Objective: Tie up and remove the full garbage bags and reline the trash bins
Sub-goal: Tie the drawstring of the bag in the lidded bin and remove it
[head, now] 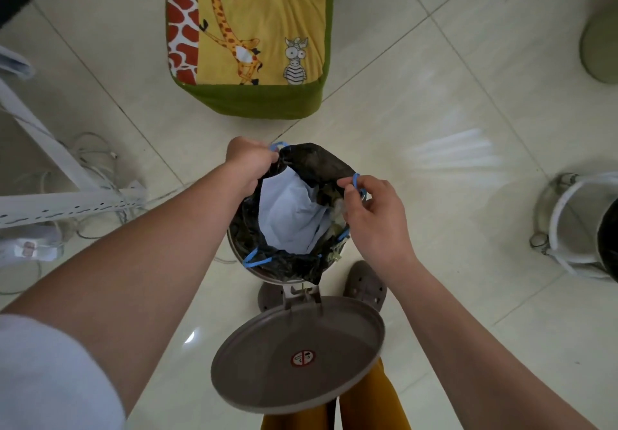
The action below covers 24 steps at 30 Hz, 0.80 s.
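Pale floor tiles (418, 122) carry a giraffe cushion (254, 38) and a round trash bin (239, 256), lid (297, 352) open. Left hand (247, 162) and right hand (374, 212), held apart, each pinch the blue drawstring (357, 180) of the black garbage bag (314, 162) inside the bin.

A glossy cream tiled floor (418, 102) carries a round metal trash bin (249, 267) at centre, a giraffe-print cushion (254, 38) beyond it, tangled white cables (97, 162) at left and a white-rimmed bin (568, 222) at right.
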Motion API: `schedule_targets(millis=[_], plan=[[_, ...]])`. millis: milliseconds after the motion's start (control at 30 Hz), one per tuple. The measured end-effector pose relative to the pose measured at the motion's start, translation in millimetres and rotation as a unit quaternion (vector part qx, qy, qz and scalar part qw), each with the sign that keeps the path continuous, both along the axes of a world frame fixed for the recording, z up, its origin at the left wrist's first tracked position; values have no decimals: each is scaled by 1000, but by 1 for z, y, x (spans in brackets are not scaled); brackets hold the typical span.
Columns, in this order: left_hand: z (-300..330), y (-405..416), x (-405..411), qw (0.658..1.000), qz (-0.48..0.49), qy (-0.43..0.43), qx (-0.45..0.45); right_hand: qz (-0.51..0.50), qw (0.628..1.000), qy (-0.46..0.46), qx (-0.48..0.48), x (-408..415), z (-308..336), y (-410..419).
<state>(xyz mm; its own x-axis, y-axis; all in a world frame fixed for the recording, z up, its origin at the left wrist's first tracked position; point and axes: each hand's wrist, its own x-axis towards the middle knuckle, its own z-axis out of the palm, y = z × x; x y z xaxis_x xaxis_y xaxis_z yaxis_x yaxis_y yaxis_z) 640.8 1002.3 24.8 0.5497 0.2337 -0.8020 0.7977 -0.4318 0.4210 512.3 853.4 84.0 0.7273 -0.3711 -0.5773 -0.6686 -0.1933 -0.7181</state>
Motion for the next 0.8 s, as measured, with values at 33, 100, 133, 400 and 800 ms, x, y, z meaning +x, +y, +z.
schedule_targets(millis=[33,100,133,400,800], plan=[[3,2,-2,1000,25,3,-7,2,1000,6,-1,-2,1,-2],[14,9,-7,998,64,1,-27,0,1000,19,-3,-6,5,-4],[22,13,-9,997,66,-4,-34,-4,1000,25,-3,-8,8,-4],[128,24,-35,993,-2,1,-121,-3,999,31,9,-16,51,1],[183,20,-77,963,51,-137,-225,43,999,-27,18,-16,83,11]])
